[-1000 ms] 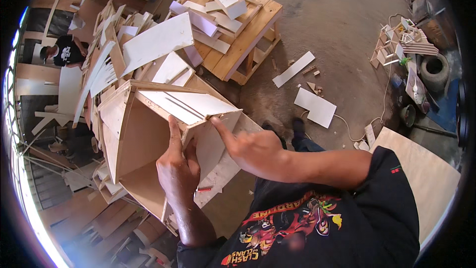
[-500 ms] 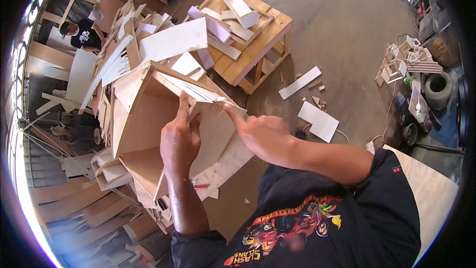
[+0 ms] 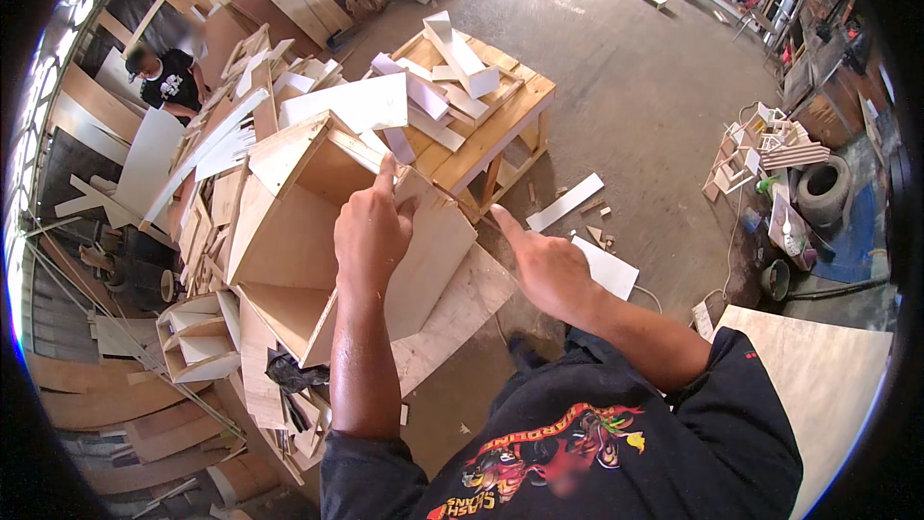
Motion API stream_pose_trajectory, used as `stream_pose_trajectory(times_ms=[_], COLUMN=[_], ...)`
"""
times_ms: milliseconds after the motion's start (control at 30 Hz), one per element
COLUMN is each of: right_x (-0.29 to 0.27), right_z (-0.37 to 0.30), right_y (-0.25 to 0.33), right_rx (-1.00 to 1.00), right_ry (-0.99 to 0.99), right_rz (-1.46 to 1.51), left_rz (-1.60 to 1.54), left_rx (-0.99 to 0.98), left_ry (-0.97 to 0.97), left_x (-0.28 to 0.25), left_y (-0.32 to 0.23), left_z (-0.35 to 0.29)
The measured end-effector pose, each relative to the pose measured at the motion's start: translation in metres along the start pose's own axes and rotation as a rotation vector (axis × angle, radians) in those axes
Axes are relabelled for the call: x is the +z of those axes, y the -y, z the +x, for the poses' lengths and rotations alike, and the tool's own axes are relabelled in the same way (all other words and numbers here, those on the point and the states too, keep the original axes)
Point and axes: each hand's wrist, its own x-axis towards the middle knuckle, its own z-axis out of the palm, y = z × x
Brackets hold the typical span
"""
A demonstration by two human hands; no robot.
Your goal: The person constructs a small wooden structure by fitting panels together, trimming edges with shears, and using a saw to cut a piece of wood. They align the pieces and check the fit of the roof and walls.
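Note:
A plywood box [image 3: 279,233] with an open front stands before me on a plywood sheet [image 3: 465,303]. The index finger of my left hand [image 3: 369,236] is stretched out to its upper edge, with the thumb apart and the other fingers curled. I cannot tell how firmly that fingertip touches. My right hand [image 3: 551,272] is just off the box's right corner, index finger extended and the rest bent. Neither hand holds anything. Beside the box's lower left is a small wooden box with compartments [image 3: 199,335]. A crumpled dark bag [image 3: 294,371] lies below the opening.
Behind the box, a wooden table [image 3: 529,101] bears white boards. Scrap wood [image 3: 197,221] is heaped at left, near another person [image 3: 173,82]. White offcuts [image 3: 566,200] lie on the floor. At right are a tyre [image 3: 825,188] and a pale board [image 3: 808,366].
My right hand has come away from the box's upper edge, toward the right. My left index finger remains at that edge. The whole view has shifted, showing more of the far floor.

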Motion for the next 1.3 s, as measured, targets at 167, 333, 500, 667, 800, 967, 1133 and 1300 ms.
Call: stream_pose_trajectory(times_ms=[167,333,500,667,800,967,1133,1300], right_x=[-0.001,-0.002,-0.007,-0.007,-0.005,0.008,0.023,0.005], right_z=[-0.008,-0.009,-0.019,-0.032,-0.040,-0.034,0.021,-0.016], right_y=[-0.002,-0.021,-0.027,-0.031,-0.028,-0.013,-0.005,-0.002], right_rx=[-0.036,-0.100,-0.205,-0.294,-0.266,-0.183,-0.099,-0.111], right_ry=[0.030,0.041,0.015,0.065,0.045,0.064,-0.058,0.052], right_rz=[-0.076,-0.103,-0.101,-0.068,-0.182,-0.135,-0.061,-0.156], left_rz=[0.116,-0.029,-0.059,-0.102,0.052,0.035,0.003,0.015], left_rx=[-0.053,0.066,0.059,0.034,0.060,0.144,0.208,0.177], left_ry=[-0.030,-0.026,-0.016,0.011,0.133,0.127,0.100,0.115], left_x=[0.006,0.008,0.002,-0.001,0.006,0.005,0.011,0.011], left_y=[-0.006,0.007,0.003,-0.008,-0.016,-0.012,-0.008,-0.009], left_z=[0.008,0.009,-0.006,-0.017,-0.012,-0.012,-0.006,-0.007])
